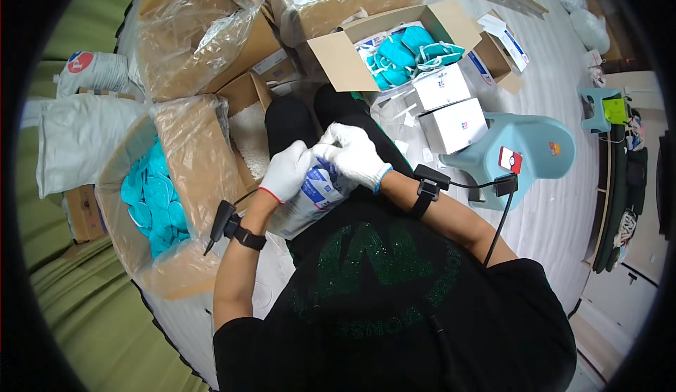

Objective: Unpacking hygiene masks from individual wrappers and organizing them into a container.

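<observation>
1. The left hand point(285, 170) is gripping a white pouch point(310, 198) over the lap, steadying it.
2. The right hand point(355, 154) is pinching its top edge, fingers closed.
3. Teal masks point(151, 198) are lying in a lined box point(193, 153) nearby.

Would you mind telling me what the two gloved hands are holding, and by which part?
Both hold one white-and-blue printed packet: the left hand wraps its upper left side, and the right hand pinches its top edge.

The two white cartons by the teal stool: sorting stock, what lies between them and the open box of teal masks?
Head view: nothing; the upper white carton touches the open box.
</observation>
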Motion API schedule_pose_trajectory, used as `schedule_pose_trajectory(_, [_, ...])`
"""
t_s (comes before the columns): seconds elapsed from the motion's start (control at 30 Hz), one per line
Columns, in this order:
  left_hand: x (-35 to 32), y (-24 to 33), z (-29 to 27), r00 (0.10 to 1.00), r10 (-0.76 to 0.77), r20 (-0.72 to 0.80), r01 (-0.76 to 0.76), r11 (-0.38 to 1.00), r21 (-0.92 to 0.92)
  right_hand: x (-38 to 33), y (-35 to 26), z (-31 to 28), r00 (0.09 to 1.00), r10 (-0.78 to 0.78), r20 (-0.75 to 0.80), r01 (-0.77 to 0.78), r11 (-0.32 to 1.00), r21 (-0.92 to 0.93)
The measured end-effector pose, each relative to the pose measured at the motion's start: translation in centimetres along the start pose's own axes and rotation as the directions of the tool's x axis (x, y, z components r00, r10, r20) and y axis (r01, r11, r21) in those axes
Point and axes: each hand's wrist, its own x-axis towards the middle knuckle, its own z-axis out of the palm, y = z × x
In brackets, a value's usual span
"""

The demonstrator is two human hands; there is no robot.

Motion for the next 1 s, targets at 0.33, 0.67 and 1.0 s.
schedule_pose_trajectory(0.33, [-2.1,3.0,4.4,0.792,0.589,0.164,-0.586,0.655,0.477,0.0,4.9,1.4,0.921,0.388,0.041,-0.357,0.882,-0.308])
schedule_pose_trajectory(0.67, [-1.1,5.6,2.4,0.678,0.735,0.011,-0.579,0.525,0.624,4.7,4.8,-0.8,0.973,0.003,-0.231,-0.128,0.838,-0.530])
schedule_pose_trajectory(1.0, [0.7,8.9,2.8,0.827,0.448,-0.339,-0.459,0.887,0.053,3.8,8.7,-5.1,0.887,0.258,-0.383,-0.347,0.920,-0.182])
